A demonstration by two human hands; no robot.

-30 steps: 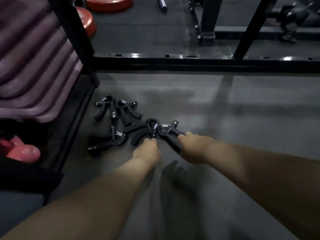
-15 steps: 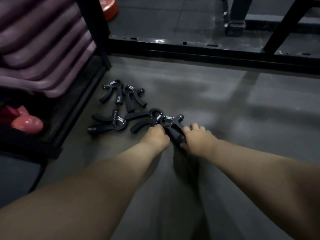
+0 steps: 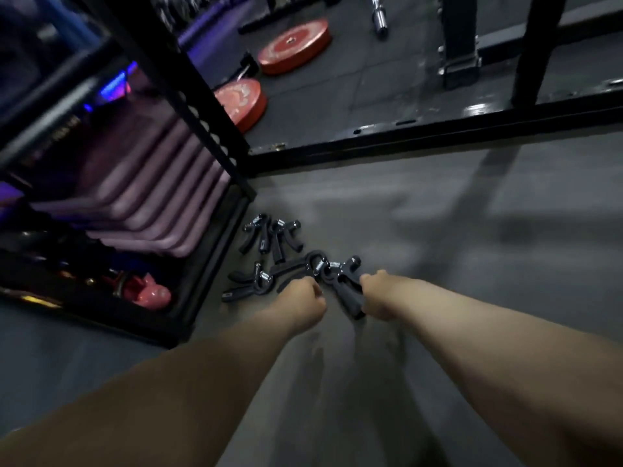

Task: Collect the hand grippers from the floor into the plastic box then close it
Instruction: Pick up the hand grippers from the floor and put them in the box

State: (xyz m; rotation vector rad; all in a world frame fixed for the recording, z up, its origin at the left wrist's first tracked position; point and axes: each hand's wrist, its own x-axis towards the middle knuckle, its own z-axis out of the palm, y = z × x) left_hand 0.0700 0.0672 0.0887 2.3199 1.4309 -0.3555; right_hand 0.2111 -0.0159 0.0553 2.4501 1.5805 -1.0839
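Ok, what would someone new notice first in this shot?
Two bare forearms reach to a cluster of black hand grippers on the grey floor; the right hand has its grip on one gripper, the left hand closes beside it. Behind, red weight plates and stacked purple mats stand out.

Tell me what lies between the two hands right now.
In the head view, a black hand gripper lies between the left hand and right hand, which closes on its handle.
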